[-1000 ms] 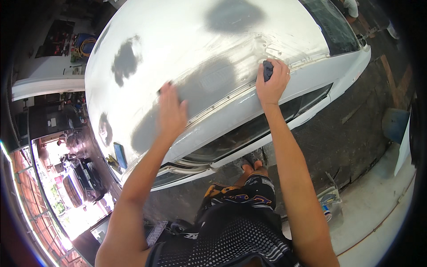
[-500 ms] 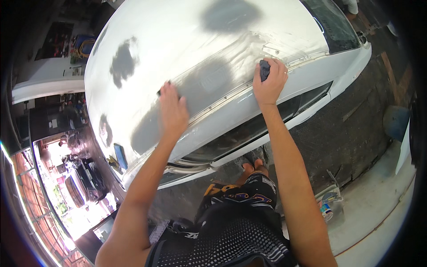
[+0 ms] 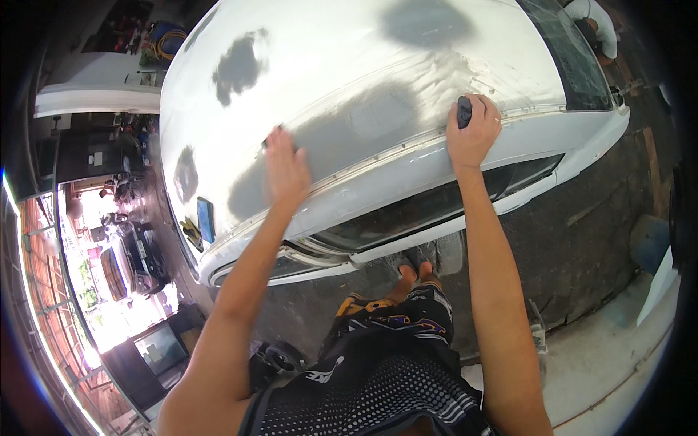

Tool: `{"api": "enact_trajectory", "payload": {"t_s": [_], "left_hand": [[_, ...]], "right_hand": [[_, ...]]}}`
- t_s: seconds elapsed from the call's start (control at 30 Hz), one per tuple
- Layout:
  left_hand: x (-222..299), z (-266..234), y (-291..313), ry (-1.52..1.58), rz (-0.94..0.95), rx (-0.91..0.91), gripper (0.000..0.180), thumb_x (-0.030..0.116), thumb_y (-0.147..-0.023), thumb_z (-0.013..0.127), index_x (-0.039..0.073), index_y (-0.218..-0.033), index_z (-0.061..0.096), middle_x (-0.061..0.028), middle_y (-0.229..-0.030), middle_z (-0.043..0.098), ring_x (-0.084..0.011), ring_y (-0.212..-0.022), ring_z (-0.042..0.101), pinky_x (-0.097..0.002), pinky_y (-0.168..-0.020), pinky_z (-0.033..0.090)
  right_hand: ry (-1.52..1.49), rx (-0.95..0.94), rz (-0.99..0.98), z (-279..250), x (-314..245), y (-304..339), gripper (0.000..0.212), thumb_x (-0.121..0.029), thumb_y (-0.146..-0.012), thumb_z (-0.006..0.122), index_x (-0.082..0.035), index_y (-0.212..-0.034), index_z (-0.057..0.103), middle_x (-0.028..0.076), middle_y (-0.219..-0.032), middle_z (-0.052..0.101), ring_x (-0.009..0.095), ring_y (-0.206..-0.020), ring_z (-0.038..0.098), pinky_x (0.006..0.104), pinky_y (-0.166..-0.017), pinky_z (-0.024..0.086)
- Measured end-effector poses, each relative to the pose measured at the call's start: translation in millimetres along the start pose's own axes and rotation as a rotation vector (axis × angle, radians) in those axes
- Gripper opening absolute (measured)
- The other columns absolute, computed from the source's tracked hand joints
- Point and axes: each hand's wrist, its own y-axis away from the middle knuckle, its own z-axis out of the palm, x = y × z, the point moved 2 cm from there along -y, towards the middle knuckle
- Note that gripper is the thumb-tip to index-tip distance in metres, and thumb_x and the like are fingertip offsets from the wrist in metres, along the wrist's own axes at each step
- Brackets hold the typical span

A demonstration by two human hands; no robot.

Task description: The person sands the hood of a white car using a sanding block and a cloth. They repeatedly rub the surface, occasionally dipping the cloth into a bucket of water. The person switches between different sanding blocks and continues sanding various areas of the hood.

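Note:
A white car roof (image 3: pixel 313 58) with dull grey patches lies before me. My left hand (image 3: pixel 286 166) is laid on it with fingers stretched forward, at the left part of the long grey patch (image 3: pixel 334 134) along the near edge. Dark edges of a thin piece, perhaps sandpaper, peek out at its fingertips; the fingers hide the rest. Further right, my right hand (image 3: pixel 476 134) rests at the roof's near edge, curled around a dark grey crumpled lump (image 3: pixel 464 112) that looks like a cloth. The roof beside it looks wet or smeared.
A blue block (image 3: pixel 206 220) and a yellow-black item (image 3: pixel 191 232) lie at the roof's left end. The side window (image 3: pixel 407 211) is below the roof edge. Another person (image 3: pixel 596 29) bends at the far right. A blue container (image 3: pixel 649 240) stands on the right.
My view has shifted, so the car appears further right and lower. The left hand has slid a little leftward along the grey patch; the right hand keeps the dark lump at the roof edge.

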Motion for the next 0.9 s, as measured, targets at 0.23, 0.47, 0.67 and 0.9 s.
{"api": "enact_trajectory", "payload": {"t_s": [0.23,0.47,0.67,0.9], "left_hand": [[241,38,-92,0.148,0.611,-0.028,0.065,0.039,-0.110,0.045,0.003,-0.163,0.035,-0.0151,-0.175,0.024,-0.0313,-0.162,0.020,-0.0458,-0.132,0.015],[211,2,-42,-0.173,0.575,-0.165,0.065,0.037,-0.109,0.048,0.004,-0.163,0.035,-0.0142,-0.174,0.025,-0.0323,-0.161,0.021,-0.0481,-0.131,0.018],[153,0,-38,0.146,0.478,-0.390,0.067,0.028,-0.106,0.053,0.005,-0.165,0.031,-0.0166,-0.175,0.023,-0.0346,-0.161,0.021,-0.0494,-0.130,0.021],[162,5,-4,0.081,0.668,-0.069,0.063,0.030,-0.109,0.047,0.004,-0.165,0.032,-0.0159,-0.174,0.025,-0.0357,-0.161,0.023,-0.0511,-0.131,0.019]], "right_hand": [[-0.080,-0.004,-0.051,-2,2,-11,0.030,-0.011,-0.088,0.077,-0.010,-0.118,0.074,0.012,-0.115,0.069,0.035,-0.108,0.066,0.0445,-0.093,0.053],[-0.319,-0.398,0.225,30,-99,-14,0.035,-0.041,-0.091,0.074,-0.006,-0.091,0.072,0.015,-0.088,0.070,0.035,-0.080,0.069,0.0460,-0.074,0.054],[-0.381,-0.250,0.094,35,-98,-23,0.034,-0.040,-0.092,0.073,-0.008,-0.085,0.068,0.015,-0.081,0.070,0.036,-0.073,0.068,0.0450,-0.067,0.054],[-0.144,0.123,0.127,7,27,-35,0.029,-0.033,-0.098,0.074,-0.004,-0.097,0.073,0.015,-0.097,0.073,0.036,-0.097,0.069,0.0456,-0.087,0.052]]}}
